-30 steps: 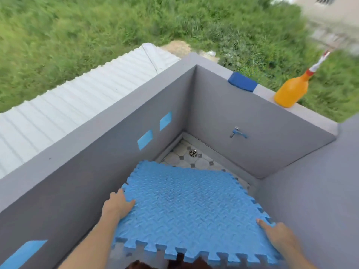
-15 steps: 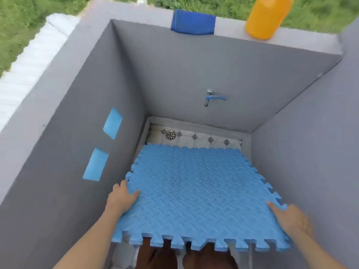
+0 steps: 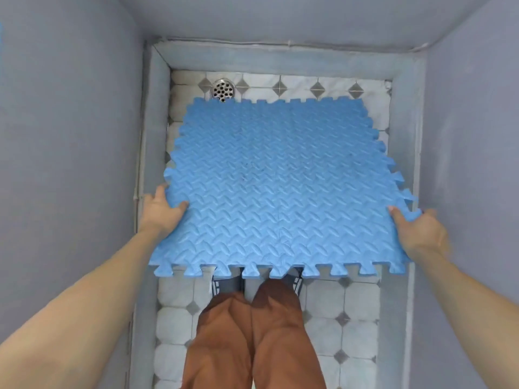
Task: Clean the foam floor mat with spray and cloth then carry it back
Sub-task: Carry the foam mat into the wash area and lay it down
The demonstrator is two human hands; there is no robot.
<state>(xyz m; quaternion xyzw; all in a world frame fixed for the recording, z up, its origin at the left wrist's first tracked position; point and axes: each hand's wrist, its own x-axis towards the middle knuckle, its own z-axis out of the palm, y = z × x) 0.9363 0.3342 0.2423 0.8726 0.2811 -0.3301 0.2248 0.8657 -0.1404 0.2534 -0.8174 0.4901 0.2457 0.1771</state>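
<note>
Mat (image 3: pixel 280 186), blue foam with a raised tread pattern and jigsaw-toothed edges, is held roughly level above the floor (image 3: pixel 351 318) of a narrow walled washing bay. It spans nearly the full width between the grey walls (image 3: pixel 70 136), its far edge reaching toward the drain and its near edge hanging over the person's shoes. It appears to be made of several interlocked tiles; faint seams run across the middle.

The floor is pale octagonal tile with small dark diamonds, bordered by a grey raised kerb along the left, right and far sides. The person's legs (image 3: pixel 252 332), in rust-brown trousers, stand at the near end.

Left hand (image 3: pixel 161 209) grips the mat's left edge, thumb on top and fingers curled under. Right hand (image 3: pixel 418 231) grips the right edge the same way, thumb lying on the top surface, fingers hidden beneath.

A round metal drain (image 3: pixel 223 89) sits in the far left corner of the floor, partly covered by the mat's far edge.

Judging by how flat it stays between two edge grips, the mat is light and fairly stiff, yet it is foam: likely to flex or sag if held by one side only, and the tile joints could part under a twist. Its textured face should give good purchase, less so once wet with spray. Holding opposite edges near the middle, as here, looks the safest way to carry it.
</note>
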